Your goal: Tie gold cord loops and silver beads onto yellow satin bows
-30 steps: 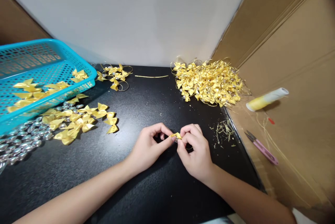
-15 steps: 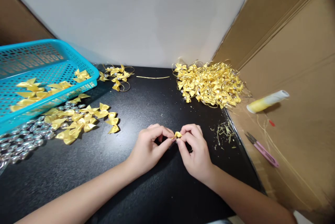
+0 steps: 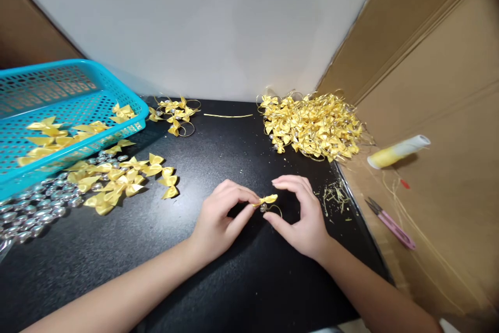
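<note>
Between finger and thumb, my left hand point(image 3: 226, 213) pinches one end of a yellow ribbon bow point(image 3: 268, 199) above the black tabletop. Just under the bow sits a silvery bead point(image 3: 263, 208), and a thin gold cord loop point(image 3: 277, 209) curves out to its right. My right hand point(image 3: 302, 213) is open beside the bow, fingers and thumb spread apart. Its thumb tip is right by the bead and cord; whether it touches them I cannot tell.
A blue basket point(image 3: 136, 125) holding bows stands left, with loose bows point(image 3: 128, 177) and silvery beads point(image 3: 35, 213) near it. Finished bows with cords form a pile point(image 3: 312, 125) at back right. Pink snips point(image 3: 393, 226), a thread spool point(image 3: 399, 151) and cord scraps point(image 3: 335, 198) lie right.
My right hand has let go of the bow and spread its fingers, moving slightly right. The bow's right end, the bead and the cord loop now show. My left hand keeps its pinch.
</note>
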`<state>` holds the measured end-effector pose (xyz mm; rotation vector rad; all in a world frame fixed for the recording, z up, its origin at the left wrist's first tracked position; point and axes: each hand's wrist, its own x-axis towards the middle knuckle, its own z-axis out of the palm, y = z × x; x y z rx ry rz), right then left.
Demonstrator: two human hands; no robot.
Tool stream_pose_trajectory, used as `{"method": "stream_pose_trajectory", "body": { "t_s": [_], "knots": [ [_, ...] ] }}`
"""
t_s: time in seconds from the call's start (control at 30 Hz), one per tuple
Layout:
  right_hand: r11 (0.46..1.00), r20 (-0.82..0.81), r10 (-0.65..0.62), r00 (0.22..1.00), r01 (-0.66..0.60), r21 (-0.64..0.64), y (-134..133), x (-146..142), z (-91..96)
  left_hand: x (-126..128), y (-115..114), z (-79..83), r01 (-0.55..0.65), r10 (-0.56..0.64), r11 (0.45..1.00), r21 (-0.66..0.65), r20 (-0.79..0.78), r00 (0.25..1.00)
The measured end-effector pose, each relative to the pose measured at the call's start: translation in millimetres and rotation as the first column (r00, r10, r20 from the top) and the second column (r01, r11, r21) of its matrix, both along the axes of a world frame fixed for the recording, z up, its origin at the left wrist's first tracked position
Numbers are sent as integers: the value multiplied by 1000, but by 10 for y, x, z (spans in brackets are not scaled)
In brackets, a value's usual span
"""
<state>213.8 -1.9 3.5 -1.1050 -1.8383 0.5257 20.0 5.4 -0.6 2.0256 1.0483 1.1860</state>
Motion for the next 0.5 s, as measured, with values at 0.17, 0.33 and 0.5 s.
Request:
{"method": "stream_pose_trajectory", "body": {
  "t_s": [0.17,0.33,0.5],
  "knots": [
    [992,82,119,989,-121,16,66,71,-4,-6,-17,-4,2,-2,1000,-26,-20,1000],
    [987,115,111,987,-123,103,71,58,-56,9,-18,5,-13,11,997,-73,-26,1000],
    [973,118,71,991,-95,212,65,24,-41,31,-12,14,23,-23,999,-34,-9,1000]
  ]
}}
